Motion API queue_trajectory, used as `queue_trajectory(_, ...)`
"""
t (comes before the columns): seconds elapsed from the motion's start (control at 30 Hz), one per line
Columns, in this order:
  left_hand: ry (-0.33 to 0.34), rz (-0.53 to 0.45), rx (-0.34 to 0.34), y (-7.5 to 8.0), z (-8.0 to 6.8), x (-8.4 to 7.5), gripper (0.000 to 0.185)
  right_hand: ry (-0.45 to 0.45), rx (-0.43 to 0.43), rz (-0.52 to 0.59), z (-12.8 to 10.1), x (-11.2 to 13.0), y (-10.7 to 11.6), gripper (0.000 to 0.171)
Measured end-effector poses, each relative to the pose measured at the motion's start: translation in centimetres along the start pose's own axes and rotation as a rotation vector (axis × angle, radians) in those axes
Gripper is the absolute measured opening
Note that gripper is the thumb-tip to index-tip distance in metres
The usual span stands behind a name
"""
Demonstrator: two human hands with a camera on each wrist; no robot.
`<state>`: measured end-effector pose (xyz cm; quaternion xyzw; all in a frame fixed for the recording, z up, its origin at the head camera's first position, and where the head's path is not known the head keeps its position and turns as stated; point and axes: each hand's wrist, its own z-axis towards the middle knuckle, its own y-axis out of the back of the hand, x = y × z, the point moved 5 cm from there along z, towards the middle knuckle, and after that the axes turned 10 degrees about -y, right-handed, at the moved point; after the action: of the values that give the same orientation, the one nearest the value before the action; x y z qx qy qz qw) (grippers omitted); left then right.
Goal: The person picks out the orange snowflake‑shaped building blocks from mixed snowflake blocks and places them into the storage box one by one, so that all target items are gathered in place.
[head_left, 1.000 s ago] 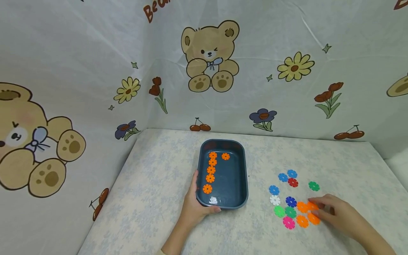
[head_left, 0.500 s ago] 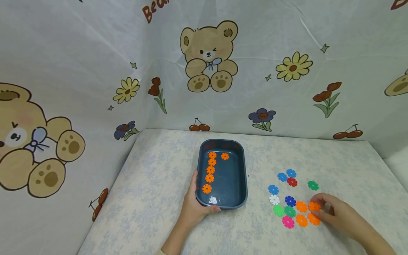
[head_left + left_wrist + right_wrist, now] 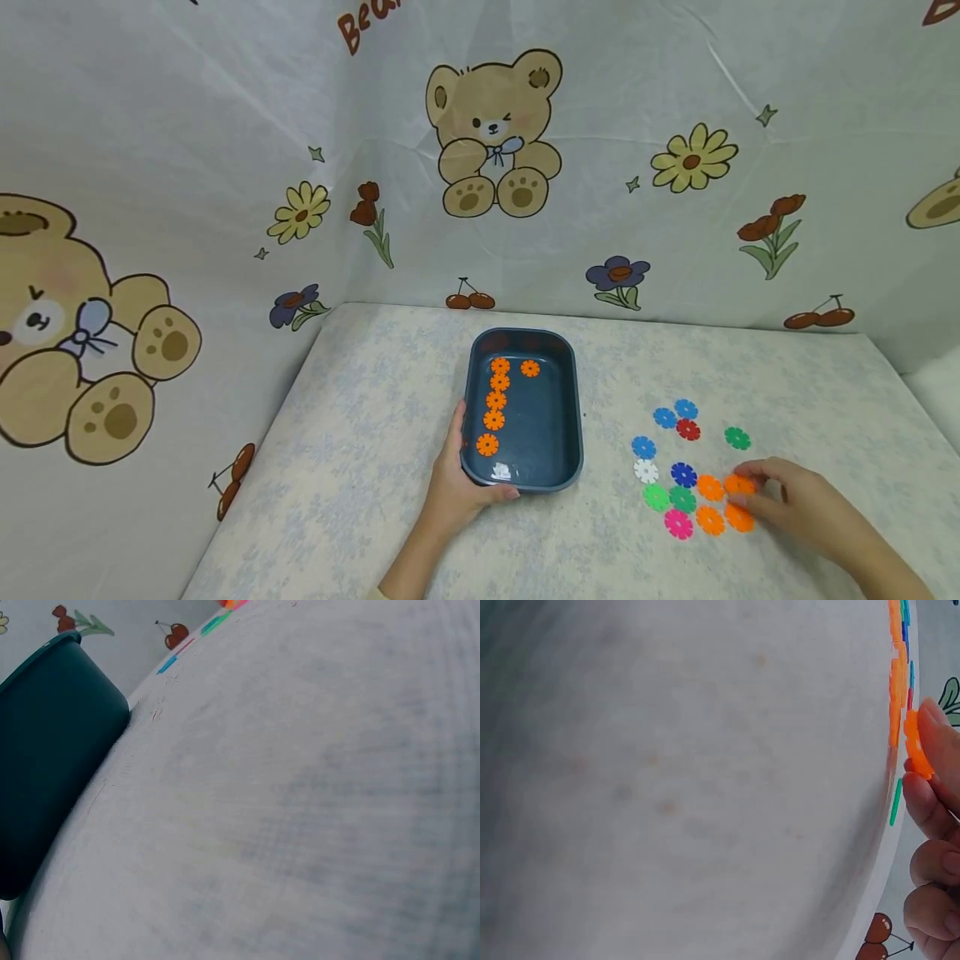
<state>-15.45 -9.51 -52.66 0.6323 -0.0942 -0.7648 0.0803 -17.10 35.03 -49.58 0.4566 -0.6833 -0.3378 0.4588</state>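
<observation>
My left hand (image 3: pixel 457 492) holds the dark blue-grey tray (image 3: pixel 576 417) at its near left corner, thumb along the front rim and fingers on the left side. Inside the tray, several orange notched plastic discs (image 3: pixel 496 400) form a column on the left, with another orange disc (image 3: pixel 530 368) apart at the upper right. Over at the right, my right hand (image 3: pixel 802 508) pinches an orange disc (image 3: pixel 915 742) between thumb and forefinger, tilted up off the table in the right wrist view. Three more orange discs (image 3: pixel 710 521) lie just beside the fingertips.
Left of the right hand lie loose discs: blue (image 3: pixel 643 447), white (image 3: pixel 647 471), red (image 3: pixel 687 429), green (image 3: pixel 682 500) and pink (image 3: pixel 678 524). A lone green disc (image 3: pixel 737 437) lies farther back. Behind the table (image 3: pixel 360 400) hangs a bear-printed cloth (image 3: pixel 495 242).
The right fingers have drawn the orange disc slightly to the right and tilted it up between thumb and forefinger. The left hand and tray stay where they were.
</observation>
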Motion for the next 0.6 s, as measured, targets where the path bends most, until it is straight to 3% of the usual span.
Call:
queue_trajectory(0.23,0.003,-0.008,0.006,0.0,0.1,0.0,0.131,0.084,-0.134,0.055,0.0,3.0,1.0,0.048)
queue_trajectory(0.6,-0.002,-0.017,0.013,0.0,0.0,-0.1,0.130,0.323,-0.266,0.216,1.6,12.0,1.5,0.033)
